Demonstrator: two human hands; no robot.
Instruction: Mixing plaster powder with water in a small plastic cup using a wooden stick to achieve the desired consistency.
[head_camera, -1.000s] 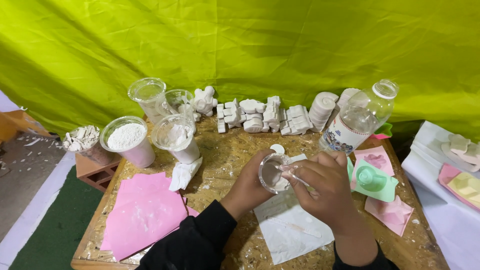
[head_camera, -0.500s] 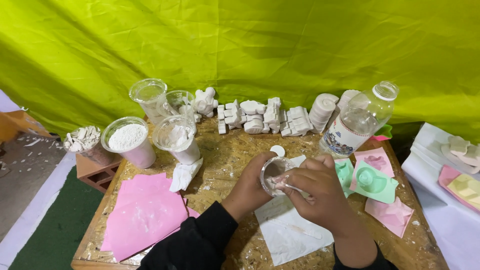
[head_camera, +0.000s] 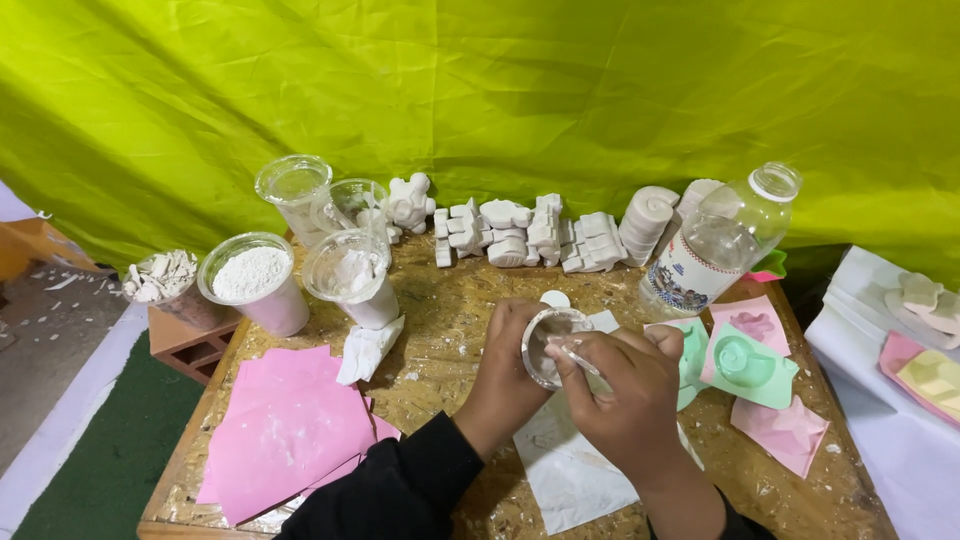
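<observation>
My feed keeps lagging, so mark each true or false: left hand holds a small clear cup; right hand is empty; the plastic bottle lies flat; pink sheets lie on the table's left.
1. The left hand holds the small clear plastic cup: true.
2. The right hand is empty: false, it holds a thin clear stick in the cup.
3. The clear plastic bottle lies flat: false, it stands, tilted.
4. Pink paper sheets lie on the left of the chipboard table: true.

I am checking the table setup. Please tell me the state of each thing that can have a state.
Small clear cup: tilted, held by left hand.
Right hand: holding thin stick in cup.
Plastic bottle: capless, leaning.
Cup of white powder: upright, nearly full.
</observation>
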